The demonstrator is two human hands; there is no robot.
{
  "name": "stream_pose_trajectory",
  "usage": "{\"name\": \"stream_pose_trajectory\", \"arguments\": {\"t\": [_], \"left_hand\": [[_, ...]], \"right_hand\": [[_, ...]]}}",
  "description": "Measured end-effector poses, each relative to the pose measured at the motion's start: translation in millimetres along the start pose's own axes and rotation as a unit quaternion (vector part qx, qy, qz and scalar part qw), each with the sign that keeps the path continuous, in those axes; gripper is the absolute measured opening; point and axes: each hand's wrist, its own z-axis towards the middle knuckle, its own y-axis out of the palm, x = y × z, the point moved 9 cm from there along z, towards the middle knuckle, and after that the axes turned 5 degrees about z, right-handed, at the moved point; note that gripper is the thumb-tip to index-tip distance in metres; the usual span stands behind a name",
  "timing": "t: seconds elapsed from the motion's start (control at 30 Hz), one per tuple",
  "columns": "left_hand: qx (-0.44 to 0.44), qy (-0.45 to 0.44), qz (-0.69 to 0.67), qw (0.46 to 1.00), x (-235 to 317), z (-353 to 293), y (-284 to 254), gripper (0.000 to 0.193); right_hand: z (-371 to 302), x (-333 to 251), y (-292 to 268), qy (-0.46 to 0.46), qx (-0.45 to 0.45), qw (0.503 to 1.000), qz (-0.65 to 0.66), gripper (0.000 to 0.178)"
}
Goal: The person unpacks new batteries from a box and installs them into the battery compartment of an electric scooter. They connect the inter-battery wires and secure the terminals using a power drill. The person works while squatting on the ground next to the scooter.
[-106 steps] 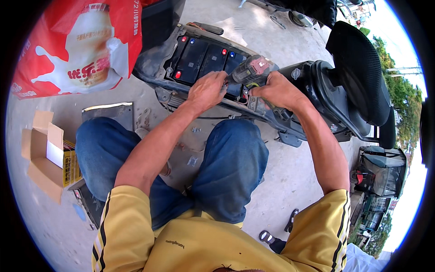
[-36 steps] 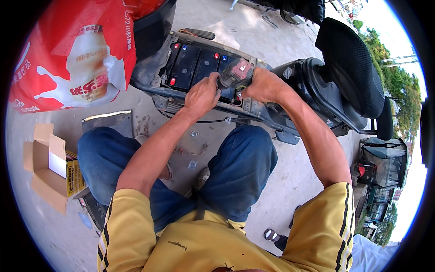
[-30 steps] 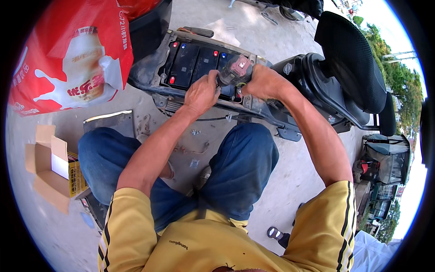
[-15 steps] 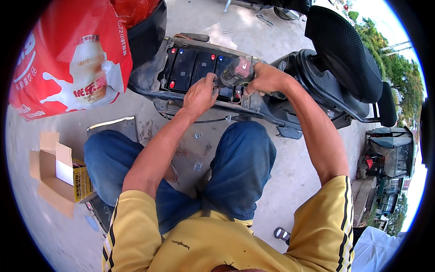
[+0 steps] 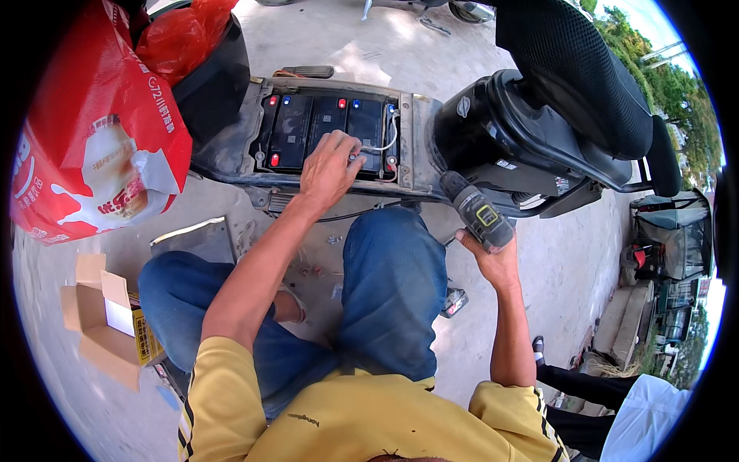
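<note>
The right hand [image 5: 493,258] has pulled the cordless drill [image 5: 476,209] back off the battery bay [image 5: 327,131] — fingers wrapped round its grip — while the left hand [image 5: 327,165], nearer, rests spread-fingered on the batteries.

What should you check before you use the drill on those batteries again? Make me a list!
1. Drill held firmly in the right hand: ok.
2. Drill tip away from the batteries: ok, it is off to the right, over the ground.
3. Left hand clear of the spot to be driven: not ok, its fingers rest on a battery top by a terminal.
4. White wire out of the way: cannot tell.
5. Bit fitted in the drill: cannot tell.
6. Loose screws on the ground within reach: ok.
</note>
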Motion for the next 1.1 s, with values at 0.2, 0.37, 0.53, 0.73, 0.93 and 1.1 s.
{"name": "stream_pose_trajectory", "arguments": {"t": [0.2,0.37,0.53,0.73,0.93,1.1], "left_hand": [[-0.020,0.102,0.026,0.994,39,35,39,0.017],[-0.019,0.026,0.031,0.999,14,47,56,0.009],[-0.050,0.040,0.030,0.997,19,46,62,0.011],[-0.050,0.064,0.064,0.995,33,45,61,0.015],[-0.067,0.044,0.049,0.996,29,47,59,0.016],[-0.042,0.046,0.005,0.998,35,42,56,0.015]], "right_hand": [[-167,192,-2,0.228,0.146,0.961,-0.058,0.034],[-246,243,21,0.283,0.152,0.935,-0.149,0.042],[-296,277,51,0.354,0.111,0.908,-0.195,0.059],[-348,336,91,0.371,0.169,0.894,-0.187,0.053],[-356,379,134,0.436,0.037,0.877,-0.200,0.045],[-345,404,146,0.450,-0.101,0.864,-0.201,0.040]]}}
